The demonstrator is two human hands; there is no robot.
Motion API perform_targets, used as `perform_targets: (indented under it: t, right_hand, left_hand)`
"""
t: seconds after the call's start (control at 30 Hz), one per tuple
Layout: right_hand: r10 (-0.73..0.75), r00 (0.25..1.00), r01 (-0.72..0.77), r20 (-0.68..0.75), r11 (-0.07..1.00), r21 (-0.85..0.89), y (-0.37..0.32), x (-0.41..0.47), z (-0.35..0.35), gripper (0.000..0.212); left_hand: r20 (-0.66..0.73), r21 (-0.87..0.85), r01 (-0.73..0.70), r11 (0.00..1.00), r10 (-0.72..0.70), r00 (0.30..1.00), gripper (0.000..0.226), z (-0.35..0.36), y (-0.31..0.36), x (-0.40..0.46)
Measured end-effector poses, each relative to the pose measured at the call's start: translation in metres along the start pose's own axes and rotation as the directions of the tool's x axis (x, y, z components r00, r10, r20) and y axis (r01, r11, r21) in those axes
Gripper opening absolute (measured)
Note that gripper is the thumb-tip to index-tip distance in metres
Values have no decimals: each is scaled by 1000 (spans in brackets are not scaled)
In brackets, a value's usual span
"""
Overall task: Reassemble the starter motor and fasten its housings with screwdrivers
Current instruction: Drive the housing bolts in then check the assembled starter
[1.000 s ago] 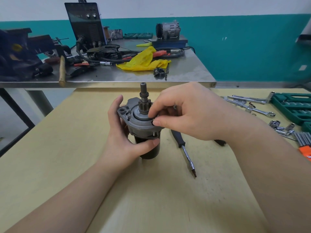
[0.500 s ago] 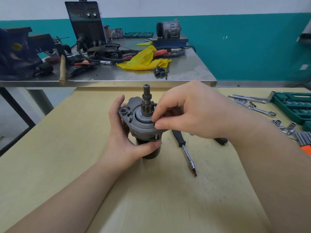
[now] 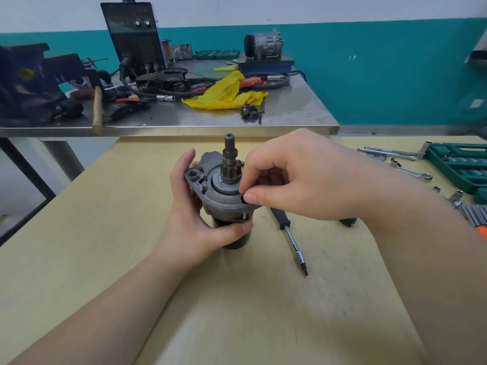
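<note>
The starter motor [image 3: 221, 196] stands upright on the yellow table [image 3: 79, 259], grey housing on top of a dark cylindrical body, with its pinion shaft [image 3: 229, 159] pointing up. My left hand [image 3: 192, 219] grips the housing from the left, thumb across its front. My right hand [image 3: 297, 177] is over the housing's right side; thumb and forefinger pinch a small black screw [image 3: 243, 198] at the flange edge. A black-handled screwdriver [image 3: 290, 238] lies on the table just right of the motor, partly under my right hand.
Wrenches [image 3: 411, 172], sockets [image 3: 457, 196] and a green tool case [image 3: 458, 164] lie at the right. Behind stands a steel bench [image 3: 303, 119] with a welder box [image 3: 134, 35], yellow rag [image 3: 226, 93], cables, a hammer [image 3: 97, 109] and a compressor [image 3: 263, 46].
My right hand's thumb and forefinger shifted slightly on the housing's right edge, working the small black screw. The left hand kept its grip and the motor stayed upright.
</note>
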State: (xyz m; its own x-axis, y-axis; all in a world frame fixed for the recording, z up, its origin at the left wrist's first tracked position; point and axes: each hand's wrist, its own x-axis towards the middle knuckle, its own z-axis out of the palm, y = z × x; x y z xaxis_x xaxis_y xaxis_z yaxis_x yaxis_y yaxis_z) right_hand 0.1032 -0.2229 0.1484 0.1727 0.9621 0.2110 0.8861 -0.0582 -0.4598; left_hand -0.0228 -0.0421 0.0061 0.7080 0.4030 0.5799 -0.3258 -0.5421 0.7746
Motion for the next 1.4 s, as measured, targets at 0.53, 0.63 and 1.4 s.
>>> perform_targets:
  t: [0.53, 0.63, 1.4]
  right_hand:
    - [54, 977, 15, -206, 948, 318, 28, 10, 2, 11]
    - [340, 845, -181, -412, 908, 377, 66, 18, 5, 22]
    - [606, 758, -359, -239, 695, 623, 101, 21, 7, 79]
  left_hand:
    - [-69, -80, 91, 993, -96, 993, 124, 10, 12, -2]
    - [-81, -78, 98, 992, -104, 991, 116, 10, 13, -3]
    - [-158, -62, 31, 998, -40, 987, 106, 12, 14, 2]
